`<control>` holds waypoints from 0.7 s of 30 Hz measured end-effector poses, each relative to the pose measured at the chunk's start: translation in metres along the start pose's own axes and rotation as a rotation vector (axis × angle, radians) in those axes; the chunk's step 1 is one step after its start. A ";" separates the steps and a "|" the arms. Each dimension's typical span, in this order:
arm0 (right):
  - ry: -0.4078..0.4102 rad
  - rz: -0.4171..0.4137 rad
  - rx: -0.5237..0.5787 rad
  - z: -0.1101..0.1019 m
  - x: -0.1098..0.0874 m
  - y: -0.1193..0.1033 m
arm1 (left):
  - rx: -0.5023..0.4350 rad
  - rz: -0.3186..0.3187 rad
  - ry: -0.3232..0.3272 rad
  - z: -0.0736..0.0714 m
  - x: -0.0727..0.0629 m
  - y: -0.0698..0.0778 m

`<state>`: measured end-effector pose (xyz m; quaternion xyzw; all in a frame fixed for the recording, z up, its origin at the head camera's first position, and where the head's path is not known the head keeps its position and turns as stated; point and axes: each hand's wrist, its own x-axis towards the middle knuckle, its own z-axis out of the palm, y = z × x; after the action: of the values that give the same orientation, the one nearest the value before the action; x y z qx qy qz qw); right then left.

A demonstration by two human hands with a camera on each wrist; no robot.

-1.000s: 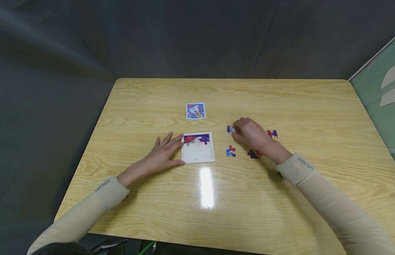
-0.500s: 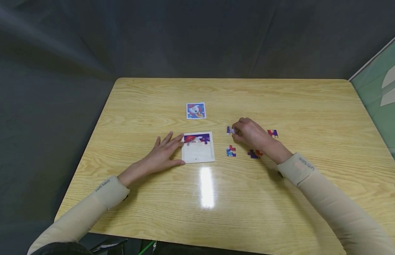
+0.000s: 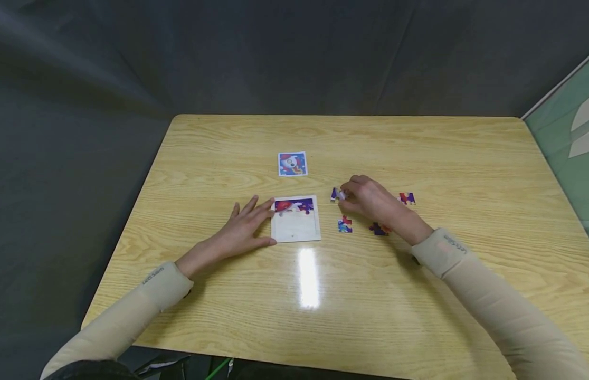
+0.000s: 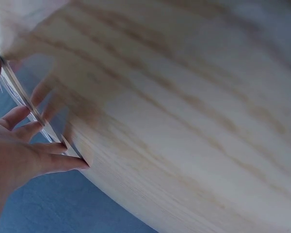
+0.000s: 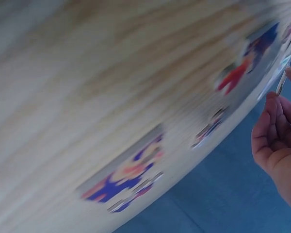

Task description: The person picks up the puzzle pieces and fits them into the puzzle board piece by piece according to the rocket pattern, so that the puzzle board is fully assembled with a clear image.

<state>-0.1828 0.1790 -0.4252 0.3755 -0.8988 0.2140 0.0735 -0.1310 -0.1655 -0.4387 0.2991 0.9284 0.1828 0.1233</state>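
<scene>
In the head view my right hand (image 3: 370, 199) pinches a purple and white jigsaw piece (image 3: 335, 195) between thumb and fingers. The right wrist view shows that piece (image 5: 281, 83) edge-on at the fingertips, partly hidden. My left hand (image 3: 239, 232) lies with fingers spread and fairly straight, fingertips touching the left edge of a white puzzle tray (image 3: 294, 229). Joined pieces fill the tray's top strip, red, white and purple; its lower part is bare white. Loose jigsaw pieces lie near my right hand: a blue and red one (image 3: 344, 226) and a dark purple and red one (image 3: 379, 229).
Behind the tray lies a small square picture card (image 3: 292, 164) with a cartoon face. Another red and purple piece (image 3: 407, 198) lies right of my right hand. The wooden table (image 3: 228, 153) reflects a bright light strip in front of the tray.
My right hand has shifted slightly left with the pinched jigsaw piece, toward the tray. My left hand stays at the tray's edge.
</scene>
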 end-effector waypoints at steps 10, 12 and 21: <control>0.043 -0.078 -0.021 0.004 0.014 -0.020 | -0.003 0.005 0.006 0.000 -0.001 0.000; 0.047 -0.095 -0.029 0.006 0.018 -0.024 | -0.004 0.005 0.006 0.000 -0.001 0.000; -0.011 -0.127 -0.018 0.017 0.034 -0.045 | -0.005 0.003 0.006 0.000 0.000 -0.001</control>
<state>-0.1746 0.1218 -0.4158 0.4322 -0.8755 0.1989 0.0850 -0.1312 -0.1665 -0.4392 0.2999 0.9278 0.1861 0.1207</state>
